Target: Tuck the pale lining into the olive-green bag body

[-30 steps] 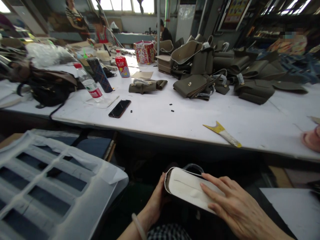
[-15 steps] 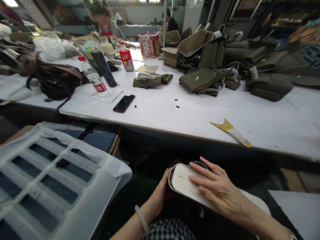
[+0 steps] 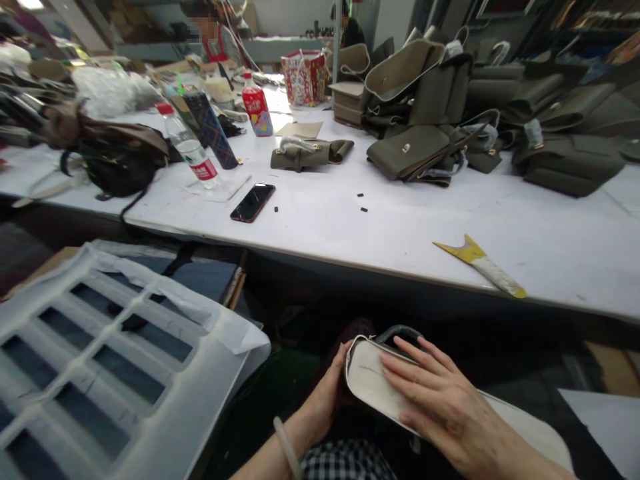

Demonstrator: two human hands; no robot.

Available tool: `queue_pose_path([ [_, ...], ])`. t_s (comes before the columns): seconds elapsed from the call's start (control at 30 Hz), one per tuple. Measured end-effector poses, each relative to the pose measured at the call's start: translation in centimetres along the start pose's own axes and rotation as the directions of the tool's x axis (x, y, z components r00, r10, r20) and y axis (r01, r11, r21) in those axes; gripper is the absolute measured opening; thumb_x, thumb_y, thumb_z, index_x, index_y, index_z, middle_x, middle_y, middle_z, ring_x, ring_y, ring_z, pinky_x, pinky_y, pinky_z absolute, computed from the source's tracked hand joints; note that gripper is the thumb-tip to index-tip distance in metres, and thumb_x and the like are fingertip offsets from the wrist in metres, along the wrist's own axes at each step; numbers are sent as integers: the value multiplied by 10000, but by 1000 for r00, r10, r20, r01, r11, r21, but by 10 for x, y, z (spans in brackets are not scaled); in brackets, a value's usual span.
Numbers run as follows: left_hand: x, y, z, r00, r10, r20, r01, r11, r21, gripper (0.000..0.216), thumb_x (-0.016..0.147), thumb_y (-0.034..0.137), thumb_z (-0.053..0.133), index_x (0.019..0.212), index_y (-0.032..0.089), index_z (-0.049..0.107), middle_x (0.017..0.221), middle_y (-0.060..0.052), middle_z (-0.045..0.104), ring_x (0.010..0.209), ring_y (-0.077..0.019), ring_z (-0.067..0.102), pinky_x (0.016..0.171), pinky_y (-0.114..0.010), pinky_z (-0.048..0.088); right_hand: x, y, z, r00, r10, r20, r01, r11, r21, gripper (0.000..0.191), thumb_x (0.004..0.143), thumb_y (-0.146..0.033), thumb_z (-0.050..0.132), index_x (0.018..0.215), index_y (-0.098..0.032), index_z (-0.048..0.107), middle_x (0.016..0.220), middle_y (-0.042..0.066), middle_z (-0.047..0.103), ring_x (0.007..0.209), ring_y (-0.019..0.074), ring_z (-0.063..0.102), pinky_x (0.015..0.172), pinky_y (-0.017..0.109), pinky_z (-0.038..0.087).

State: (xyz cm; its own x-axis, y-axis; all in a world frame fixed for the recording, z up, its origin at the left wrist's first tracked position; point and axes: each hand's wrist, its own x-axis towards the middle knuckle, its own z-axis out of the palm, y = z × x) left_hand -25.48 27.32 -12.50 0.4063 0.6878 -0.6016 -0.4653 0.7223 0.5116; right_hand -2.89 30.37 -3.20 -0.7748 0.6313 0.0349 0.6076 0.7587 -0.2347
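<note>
Low in the view, on my lap below the table edge, lies a dark bag piece with a white lining panel [image 3: 367, 380] facing up. My left hand [image 3: 327, 397] grips its left end, fingers curled under it. My right hand [image 3: 440, 403] lies flat on the white panel with the fingers stretched out and pressing down. A pale bangle sits on my left wrist.
A long white table [image 3: 400, 227] carries a black phone [image 3: 253, 202], a yellow-tipped scraper [image 3: 480, 265], two bottles, a dark handbag and several olive bags [image 3: 410, 150]. A white plastic crate [image 3: 100, 347] stands at my left. Other people sit at the far end.
My right hand has slid leftward along the white panel toward its end. The bag piece has shifted slightly right and the view has tilted down a little.
</note>
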Motion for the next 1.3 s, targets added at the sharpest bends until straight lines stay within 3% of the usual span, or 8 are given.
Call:
queue_pose_path([
  [0.13,2,-1,-3,1000,2,5,-2,1000,-2,727,856,717,463,1410,248,492,1410,-94,558,1308,-310,482,1076,-453,358,-1,-1,1,999,-5,41,3,999,53,493,970,-357,499,1452,-301,413,1449,5,489,1422,268,330,1118,538,353],
  [0.37,4,8,4,999,18,36,-16,998,-64,644,904,640,455,1409,242,497,1413,-93,556,1334,-307,464,1142,-467,281,-3,-8,9,998,21,-52,-19,999,37,536,941,-325,547,1458,-271,416,1454,16,489,1441,261,289,1192,489,207],
  [0.57,12,11,8,995,58,75,-50,993,-106,577,943,573,432,1372,200,532,1338,-116,613,1272,-301,529,1166,-455,240,1,-13,7,992,122,-18,-119,985,128,496,926,-278,550,1411,-323,463,1403,-16,552,1413,256,350,1179,533,184],
  [0.8,5,22,13,988,21,152,-5,994,-106,636,929,638,400,1349,180,536,1364,-145,581,1298,-330,493,1135,-483,291,5,-26,9,971,140,-194,-141,990,7,361,906,-209,562,1264,-245,595,1407,-5,552,1425,261,303,1154,477,183],
  [0.93,-3,31,12,985,44,168,-34,997,-62,717,862,709,466,1375,209,503,1396,-137,548,1313,-335,467,1113,-467,315,3,-29,11,962,176,-208,-172,984,36,329,908,-217,570,1234,-253,601,1403,-36,552,1381,247,348,1086,438,265],
  [1.03,-10,42,20,982,57,180,-71,995,74,664,812,589,653,1348,223,513,1358,-120,570,1248,-327,511,1034,-423,388,1,-27,15,959,215,-185,-199,975,100,338,923,-247,561,1260,-279,570,1377,-48,570,1323,244,408,1022,445,342],
  [1.17,-16,53,39,996,82,19,-84,959,272,491,752,354,765,1185,194,598,1120,-82,666,1045,-260,597,871,-330,454,4,-27,16,948,273,-165,-224,939,262,341,885,-182,582,1209,-289,588,1322,-20,605,1256,257,472,998,472,424],
  [1.3,-15,53,45,991,125,-41,-104,937,335,430,742,341,752,1122,192,620,1048,-58,670,967,-230,596,795,-296,458,11,-25,4,915,384,-126,-268,808,524,259,864,-159,600,1093,-274,640,1210,19,645,1181,227,544,983,402,504],
])
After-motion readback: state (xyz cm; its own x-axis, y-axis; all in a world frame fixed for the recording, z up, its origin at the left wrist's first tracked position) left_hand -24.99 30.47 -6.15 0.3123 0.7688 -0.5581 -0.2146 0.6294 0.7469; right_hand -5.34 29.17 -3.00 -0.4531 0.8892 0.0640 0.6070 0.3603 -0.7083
